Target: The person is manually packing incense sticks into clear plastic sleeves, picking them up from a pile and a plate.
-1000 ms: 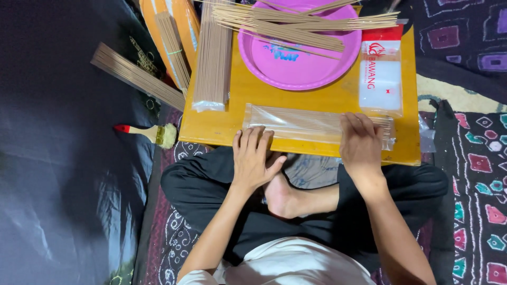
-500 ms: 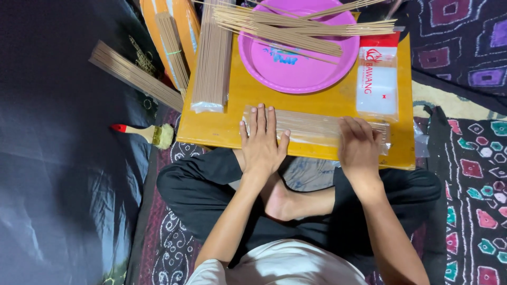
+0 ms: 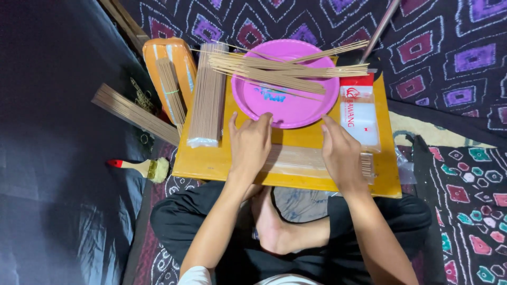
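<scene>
Lying under both hands: stick pkt [image 3: 301, 158]

Both hands, the left hand [image 3: 249, 145] and the right hand [image 3: 342, 155], cover most of the clear packet of sticks [image 3: 301, 160] (only its middle and right end show), so its left end is hidden.

**A Low Table on Patterned Cloth**

A low yellow-orange wooden table [image 3: 211, 163] is sitting on the floor, its top catching an even, soft indoor light. Dark batik-style cloth [image 3: 449, 47] with purple, pink and teal diamonds is spreading across the floor behind and to the right of it. A plain dark sheet [image 3: 58, 174] is lying over the left side, faintly shining in its folds. A strip of pale patterned mat [image 3: 422, 126] is showing between the cloths.
</scene>
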